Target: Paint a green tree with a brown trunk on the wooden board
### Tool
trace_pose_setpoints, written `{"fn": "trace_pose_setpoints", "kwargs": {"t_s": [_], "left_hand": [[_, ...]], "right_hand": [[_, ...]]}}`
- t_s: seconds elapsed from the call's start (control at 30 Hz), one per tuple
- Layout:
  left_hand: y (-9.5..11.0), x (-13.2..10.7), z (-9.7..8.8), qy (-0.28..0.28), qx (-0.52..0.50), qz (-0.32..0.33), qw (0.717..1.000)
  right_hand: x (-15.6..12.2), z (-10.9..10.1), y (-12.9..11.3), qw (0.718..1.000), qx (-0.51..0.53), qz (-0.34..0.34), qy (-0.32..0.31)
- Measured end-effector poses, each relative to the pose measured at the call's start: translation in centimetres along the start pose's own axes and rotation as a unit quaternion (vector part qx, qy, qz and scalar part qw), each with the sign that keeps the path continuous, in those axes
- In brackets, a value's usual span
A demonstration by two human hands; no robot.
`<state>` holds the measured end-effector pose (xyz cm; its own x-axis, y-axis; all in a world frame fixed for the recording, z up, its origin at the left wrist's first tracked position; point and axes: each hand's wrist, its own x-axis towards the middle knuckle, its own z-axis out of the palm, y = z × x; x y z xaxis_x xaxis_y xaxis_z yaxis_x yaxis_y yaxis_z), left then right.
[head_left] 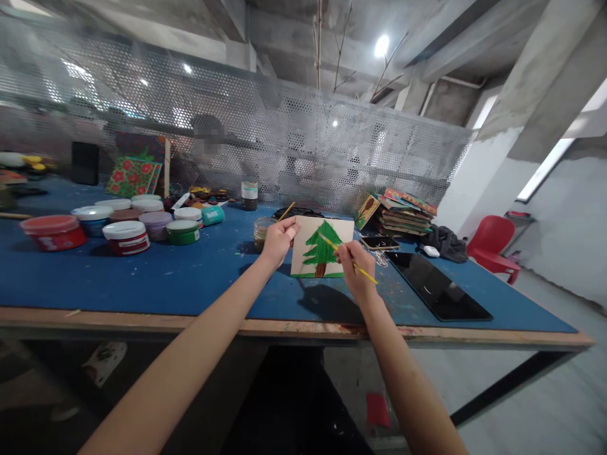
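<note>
A small wooden panel painted with a green tree and brown trunk is held tilted up above the blue table. My left hand grips its upper left edge, fingers closed on it. My right hand is closed in a pinch on a thin yellow paintbrush, whose tip rests on the green tree.
Several paint pots with white lids and a red tub stand at the left of the blue table. A jar sits behind the panel. A black tablet, a phone, stacked painted boards and a red chair are at the right.
</note>
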<state>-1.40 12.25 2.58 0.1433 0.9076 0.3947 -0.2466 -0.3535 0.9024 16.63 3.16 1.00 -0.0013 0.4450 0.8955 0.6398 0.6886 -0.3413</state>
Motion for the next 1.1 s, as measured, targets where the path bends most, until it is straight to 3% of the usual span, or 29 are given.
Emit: {"fn": "trace_pose_setpoints", "kwargs": {"t_s": [0.4, 0.67, 0.9, 1.1], "left_hand": [[0.09, -0.17, -0.02, 0.001, 0.007, 0.006, 1.000], [0.01, -0.08, -0.12, -0.002, 0.007, 0.006, 1.000], [-0.06, 0.01, -0.17, -0.008, 0.005, 0.007, 1.000], [-0.17, 0.04, -0.22, -0.005, 0.002, 0.016, 1.000]], "right_hand": [[-0.22, 0.22, -0.05, 0.998, 0.038, 0.029, -0.038], [-0.18, -0.16, 0.69, 0.997, 0.016, 0.045, 0.055], [0.14, -0.19, 0.82, 0.997, 0.003, 0.050, 0.055], [-0.03, -0.56, 0.73, 0.992, -0.032, 0.076, 0.095]]}}
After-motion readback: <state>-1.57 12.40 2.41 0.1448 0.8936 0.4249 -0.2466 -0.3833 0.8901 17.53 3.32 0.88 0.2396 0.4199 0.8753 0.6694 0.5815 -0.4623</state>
